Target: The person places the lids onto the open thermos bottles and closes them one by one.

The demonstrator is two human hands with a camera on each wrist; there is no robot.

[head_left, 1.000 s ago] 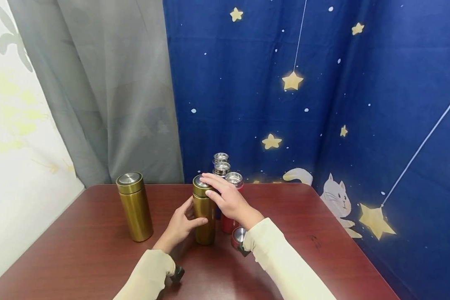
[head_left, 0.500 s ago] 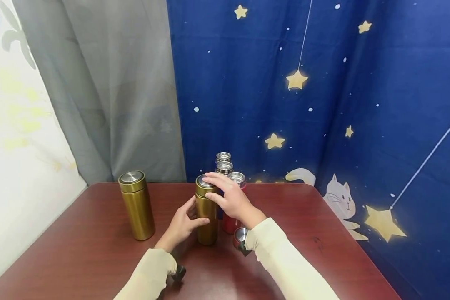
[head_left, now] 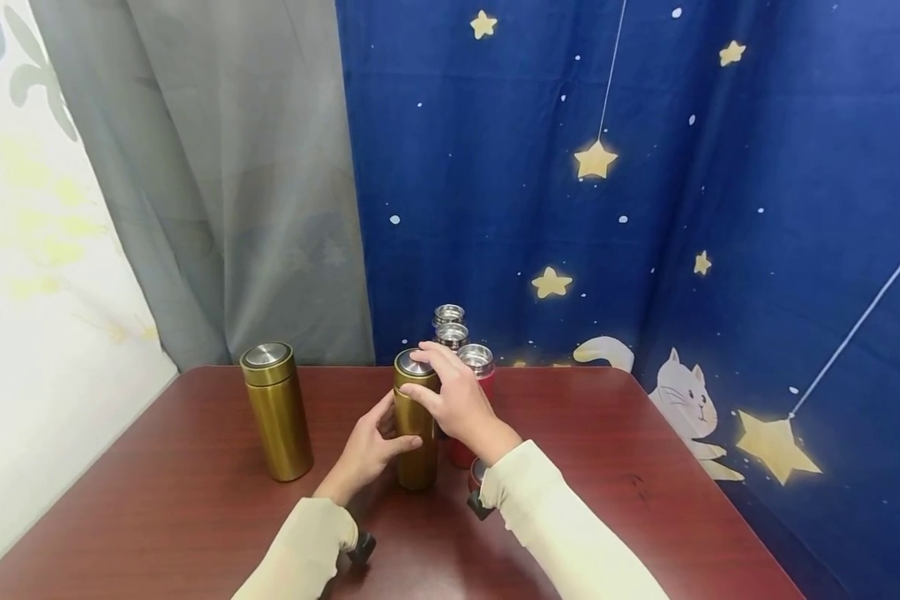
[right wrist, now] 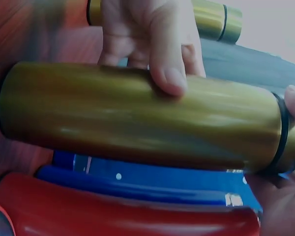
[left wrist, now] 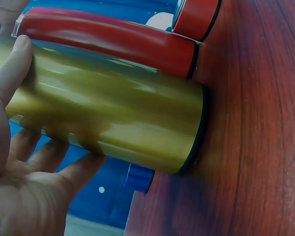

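A gold thermos bottle (head_left: 416, 454) stands upright on the table in the head view. My left hand (head_left: 363, 454) holds its body from the left, thumb in front and fingers behind. Up at the top, my right hand (head_left: 461, 400) grips the gold lid (head_left: 406, 363), with the thumb on its near side and the fingers over the top. In the right wrist view, a dark ring (right wrist: 281, 132) runs between body and lid. Just behind to the right stands a red bottle (head_left: 461, 454) with its steel mouth uncovered. A red lid (head_left: 477, 473) lies partly hidden behind the right sleeve.
A second gold thermos (head_left: 281, 425), lid on, stands to the left. Behind the held one are two more uncovered bottle mouths (head_left: 452, 335), one belonging to a blue bottle (right wrist: 137, 184). A blue lid (left wrist: 139, 178) sits on the table (head_left: 607, 500). Curtains hang behind.
My right hand has turned slightly on the lid, its thumb shifting left, and the sleeve now covers more of the red lid. The left hand keeps its hold; the head view has shifted slightly.
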